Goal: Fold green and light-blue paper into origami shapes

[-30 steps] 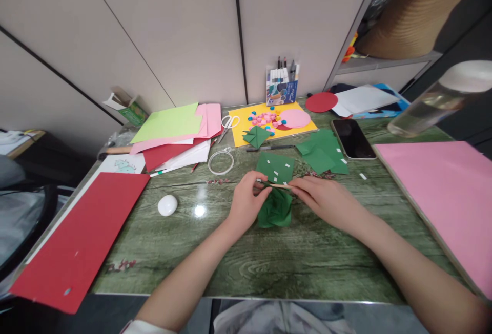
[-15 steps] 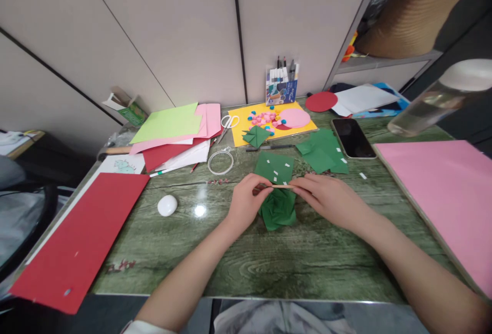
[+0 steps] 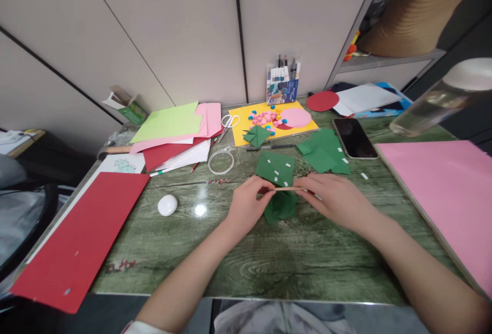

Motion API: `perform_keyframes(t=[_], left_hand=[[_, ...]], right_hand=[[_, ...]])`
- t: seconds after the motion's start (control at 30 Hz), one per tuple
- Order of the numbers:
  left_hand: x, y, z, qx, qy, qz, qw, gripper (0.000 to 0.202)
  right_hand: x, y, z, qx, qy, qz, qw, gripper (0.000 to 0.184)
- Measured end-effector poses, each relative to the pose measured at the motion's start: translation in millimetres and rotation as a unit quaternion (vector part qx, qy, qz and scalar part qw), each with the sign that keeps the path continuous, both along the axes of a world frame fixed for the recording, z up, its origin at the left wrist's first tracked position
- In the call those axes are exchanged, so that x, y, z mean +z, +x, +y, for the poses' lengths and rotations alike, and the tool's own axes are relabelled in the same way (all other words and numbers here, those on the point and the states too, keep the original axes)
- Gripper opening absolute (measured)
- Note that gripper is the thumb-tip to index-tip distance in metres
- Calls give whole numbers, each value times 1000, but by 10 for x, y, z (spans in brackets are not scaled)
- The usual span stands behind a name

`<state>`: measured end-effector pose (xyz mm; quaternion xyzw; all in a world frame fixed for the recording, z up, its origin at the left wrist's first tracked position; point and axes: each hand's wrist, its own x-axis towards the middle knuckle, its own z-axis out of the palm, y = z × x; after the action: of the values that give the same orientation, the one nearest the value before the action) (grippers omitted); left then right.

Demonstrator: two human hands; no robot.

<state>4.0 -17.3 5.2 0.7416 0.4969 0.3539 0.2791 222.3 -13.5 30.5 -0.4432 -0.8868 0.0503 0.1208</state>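
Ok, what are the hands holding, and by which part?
A thin wooden stick, pinched at both ends: left hand on the left end, right hand on the right. Folded green paper sits just under its middle.

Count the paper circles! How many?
2. A red circle lies by the far wall, right of the marker box; a pink circle lies on the yellow sheet. A red edge under it may be a third.
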Motion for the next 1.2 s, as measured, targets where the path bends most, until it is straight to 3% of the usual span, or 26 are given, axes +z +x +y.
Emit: perform_keyframes(t=[0.53,1.0,1.2], left_hand=[[36,37,-45,-7,16,-23,1000,4],[-41,12,-28,-20,194,18,981,7],[-55,-7,-12,-20,208,34,977,6]], right_hand=[[-38,-39,-19,18,40,-26,999,26],[-27,-23,-21,10,-4,20,1000,20],[-11,-26,-27,-16,-19,48,999,14]])
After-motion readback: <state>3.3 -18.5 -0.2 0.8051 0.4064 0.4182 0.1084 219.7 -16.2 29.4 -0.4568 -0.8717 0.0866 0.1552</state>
